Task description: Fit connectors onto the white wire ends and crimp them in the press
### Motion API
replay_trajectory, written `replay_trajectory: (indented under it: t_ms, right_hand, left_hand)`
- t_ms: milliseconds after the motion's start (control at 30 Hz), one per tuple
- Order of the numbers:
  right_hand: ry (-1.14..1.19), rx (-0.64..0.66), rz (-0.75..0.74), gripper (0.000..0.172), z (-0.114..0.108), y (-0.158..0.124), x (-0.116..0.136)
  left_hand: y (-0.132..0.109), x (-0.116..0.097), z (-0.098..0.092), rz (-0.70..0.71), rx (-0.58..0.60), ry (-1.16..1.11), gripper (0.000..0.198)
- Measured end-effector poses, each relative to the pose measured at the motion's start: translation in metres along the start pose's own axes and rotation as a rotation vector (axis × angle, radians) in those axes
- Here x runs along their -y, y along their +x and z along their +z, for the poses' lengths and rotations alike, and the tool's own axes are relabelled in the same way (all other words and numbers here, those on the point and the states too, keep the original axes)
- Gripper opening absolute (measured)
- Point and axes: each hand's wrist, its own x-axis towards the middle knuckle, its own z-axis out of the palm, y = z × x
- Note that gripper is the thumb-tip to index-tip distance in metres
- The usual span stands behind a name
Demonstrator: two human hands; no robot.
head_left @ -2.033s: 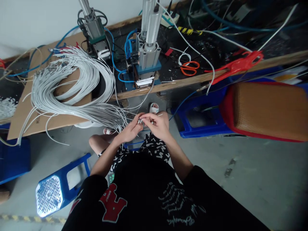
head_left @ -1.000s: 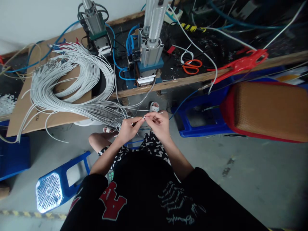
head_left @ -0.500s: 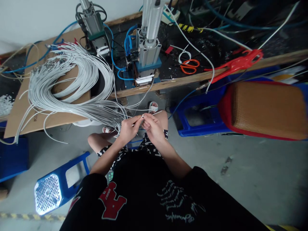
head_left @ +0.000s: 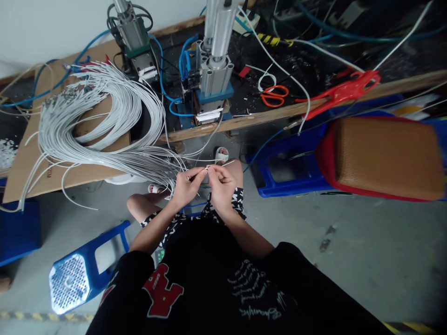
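Observation:
Above my lap, my left hand [head_left: 188, 187] and my right hand [head_left: 221, 184] meet with thumbs and fingertips pinched together. Both grip a thin white cable [head_left: 228, 163], whose end sticks out to the right past my right fingers. The exact spot between the fingertips is too small to make out. Just left of my left hand, the loose ends of a large coiled bundle of white cables [head_left: 101, 151] hang off the bench. Most of that bundle lies on a cardboard sheet [head_left: 66, 179].
Pneumatic presses [head_left: 214, 79] with blue hoses stand at the bench edge [head_left: 195, 132]. Orange-handled scissors [head_left: 274, 96] and a red air gun [head_left: 352, 90] lie farther right. A blue stool [head_left: 94, 256] is at lower left, and a brown-cushioned seat [head_left: 387, 158] at right.
My right hand has turned a little more upright, its fingers curling closer to the left thumb. Both hands still pinch the white cable. The view has shifted very slightly.

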Motion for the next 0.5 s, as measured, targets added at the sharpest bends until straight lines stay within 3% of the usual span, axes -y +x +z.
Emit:
replay_trajectory:
  t_ms: [333, 500]
  right_hand:
    - [-0.023, 0.065, -0.050, 0.028, -0.0054, 0.0056, -0.0043]
    - [0.178, 0.130, 0.154, 0.036, 0.0006, 0.0059, 0.0040]
  left_hand:
    - [0.0020, -0.0017, -0.0037, -0.015, 0.025, -0.035, 0.042]
    - [0.0032, -0.0040, -0.0051, -0.025, 0.070, -0.071, 0.043]
